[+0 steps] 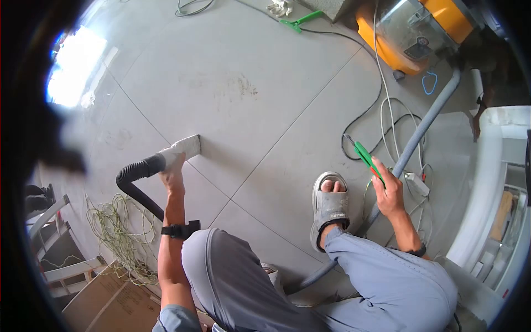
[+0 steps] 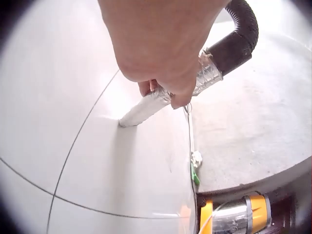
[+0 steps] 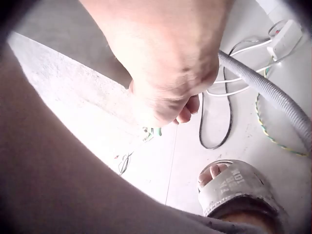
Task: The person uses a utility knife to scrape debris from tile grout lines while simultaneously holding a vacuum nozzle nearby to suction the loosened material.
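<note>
My left hand (image 1: 172,176) grips a vacuum nozzle (image 1: 189,146) wrapped in pale, shiny tape, its wide end right at the tiled floor. From its back end a black corrugated hose (image 1: 133,172) bends toward my knee. In the left wrist view, fingers curl round the taped neck (image 2: 207,80). On the other side, my right hand (image 1: 390,191) holds a green-and-red-handled tool (image 1: 365,155) with a thin metal tip pointing up and away. In the right wrist view the hand (image 3: 170,73) hides nearly all of that tool.
A yellow vacuum cleaner (image 1: 412,41) stands at back right, with its grey hose (image 1: 426,127) running past my sandalled foot (image 1: 331,207). Cables and a power strip (image 1: 417,184) lie beside it. A green scraper (image 1: 301,21) lies far ahead. Tangled cord (image 1: 119,232) and a cardboard box (image 1: 113,301) are left.
</note>
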A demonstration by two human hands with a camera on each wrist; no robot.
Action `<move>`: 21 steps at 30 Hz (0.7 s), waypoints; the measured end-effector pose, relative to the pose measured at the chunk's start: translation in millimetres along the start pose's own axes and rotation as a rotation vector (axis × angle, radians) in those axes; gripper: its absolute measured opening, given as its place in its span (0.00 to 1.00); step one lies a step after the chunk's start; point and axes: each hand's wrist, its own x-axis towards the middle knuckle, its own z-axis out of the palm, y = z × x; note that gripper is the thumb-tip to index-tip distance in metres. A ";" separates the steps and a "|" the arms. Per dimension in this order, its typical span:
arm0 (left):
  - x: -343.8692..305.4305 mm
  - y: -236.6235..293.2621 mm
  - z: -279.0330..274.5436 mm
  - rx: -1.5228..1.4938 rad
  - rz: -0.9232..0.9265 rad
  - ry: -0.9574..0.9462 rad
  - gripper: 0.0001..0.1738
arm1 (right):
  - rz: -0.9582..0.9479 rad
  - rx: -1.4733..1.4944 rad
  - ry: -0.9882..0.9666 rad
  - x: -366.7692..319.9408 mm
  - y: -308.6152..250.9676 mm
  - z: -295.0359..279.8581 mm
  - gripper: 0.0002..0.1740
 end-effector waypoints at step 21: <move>-58.0 79.8 366.8 -0.179 -0.269 -0.192 0.26 | 0.481 0.218 0.401 274.2 216.0 112.8 0.16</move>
